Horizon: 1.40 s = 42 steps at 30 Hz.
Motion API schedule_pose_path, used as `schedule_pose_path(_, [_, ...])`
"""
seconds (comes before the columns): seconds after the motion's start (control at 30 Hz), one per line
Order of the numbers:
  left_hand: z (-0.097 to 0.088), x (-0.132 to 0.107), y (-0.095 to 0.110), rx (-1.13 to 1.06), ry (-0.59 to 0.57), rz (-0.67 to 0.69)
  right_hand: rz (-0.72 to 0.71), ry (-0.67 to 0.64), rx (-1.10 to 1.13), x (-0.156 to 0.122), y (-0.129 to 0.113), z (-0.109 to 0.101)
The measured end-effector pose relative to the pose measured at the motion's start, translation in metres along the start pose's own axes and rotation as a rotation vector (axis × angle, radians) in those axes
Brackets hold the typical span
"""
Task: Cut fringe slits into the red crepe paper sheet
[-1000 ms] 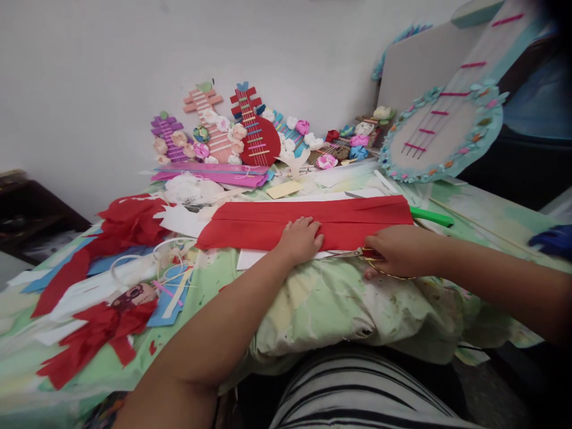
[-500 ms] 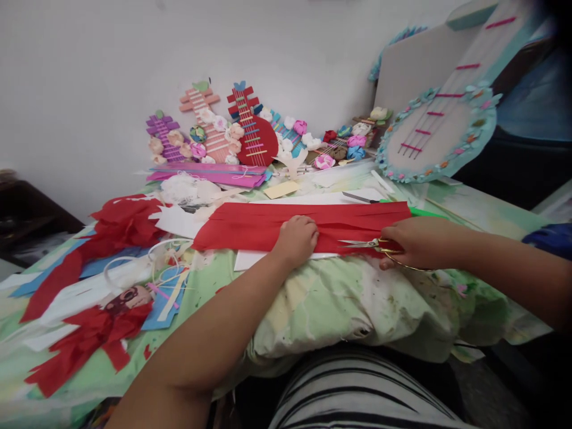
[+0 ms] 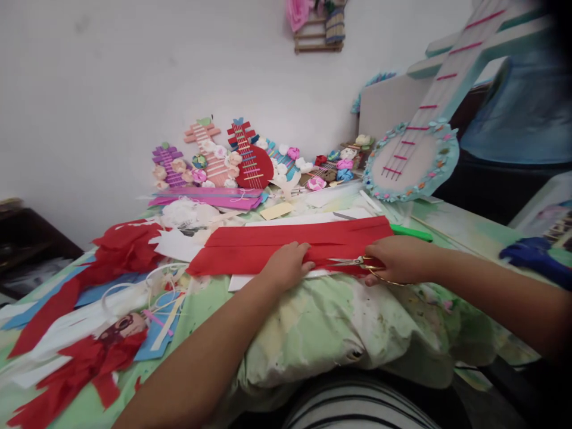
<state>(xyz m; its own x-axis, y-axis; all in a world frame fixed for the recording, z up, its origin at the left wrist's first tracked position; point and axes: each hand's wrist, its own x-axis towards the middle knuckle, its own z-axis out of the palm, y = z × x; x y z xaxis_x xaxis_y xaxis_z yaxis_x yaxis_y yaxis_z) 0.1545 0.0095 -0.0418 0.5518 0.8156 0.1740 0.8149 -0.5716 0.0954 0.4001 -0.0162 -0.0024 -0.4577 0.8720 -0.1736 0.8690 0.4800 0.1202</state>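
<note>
A long folded strip of red crepe paper [image 3: 241,243] lies across the table in front of me. My left hand [image 3: 288,265] rests on its near edge, fingers bent and together, holding it against the table. In my right hand [image 3: 397,260] is a pair of scissors [image 3: 353,261] with gold-coloured handles. Their blades point left at the paper's near edge, slightly apart, a short way from my left fingers. White paper [image 3: 243,282] shows underneath the red strip. A green-handled cutter [image 3: 411,232] lies behind the right end, partly covered.
Crumpled red paper [image 3: 127,247], a red-dressed doll [image 3: 123,328] and white cord [image 3: 154,280] lie to the left. Small craft guitars [image 3: 254,167] stand against the wall. A larger pale-blue one [image 3: 411,161] leans at the right, near a blue tool [image 3: 536,256].
My view has tilted up, so more wall shows. The scissors have moved slightly left along the red paper, closer to my left hand, which stays on the paper.
</note>
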Motion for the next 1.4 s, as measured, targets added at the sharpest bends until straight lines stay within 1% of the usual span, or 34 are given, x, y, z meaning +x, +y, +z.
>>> schedule_pose_path(0.13, [0.001, 0.002, -0.002, -0.017, -0.043, 0.003, -0.038, 0.01, -0.02, 0.004, -0.004, -0.001])
schedule_pose_path(0.27, [0.0, 0.004, -0.005, -0.005, -0.031, 0.016, -0.06, -0.006, 0.047, 0.01, 0.003, 0.001])
schedule_pose_path(0.37, [-0.001, 0.005, -0.007, 0.0, -0.007, 0.016, -0.077, -0.023, 0.127, 0.014, 0.014, 0.006])
schedule_pose_path(0.5, [-0.001, 0.005, -0.008, 0.012, 0.043, -0.019, -0.073, -0.034, 0.14, 0.016, 0.021, 0.008])
schedule_pose_path(0.73, [0.0, 0.002, -0.003, 0.003, 0.156, -0.083, -0.051, -0.039, 0.059, 0.012, 0.015, -0.007])
schedule_pose_path(0.97, [0.005, 0.002, -0.006, -0.016, 0.224, -0.003, -0.067, 0.04, 0.001, 0.015, 0.008, -0.016])
schedule_pose_path(1.2, [0.001, 0.0, -0.004, -0.057, 0.337, 0.134, -0.088, 0.072, -0.091, 0.024, -0.008, -0.02])
schedule_pose_path(1.3, [0.001, -0.001, -0.004, -0.057, 0.394, 0.152, -0.101, 0.072, -0.085, 0.029, -0.012, -0.019])
schedule_pose_path(1.4, [0.002, -0.001, -0.006, -0.053, 0.428, 0.161, -0.123, 0.102, -0.079, 0.033, -0.014, -0.016])
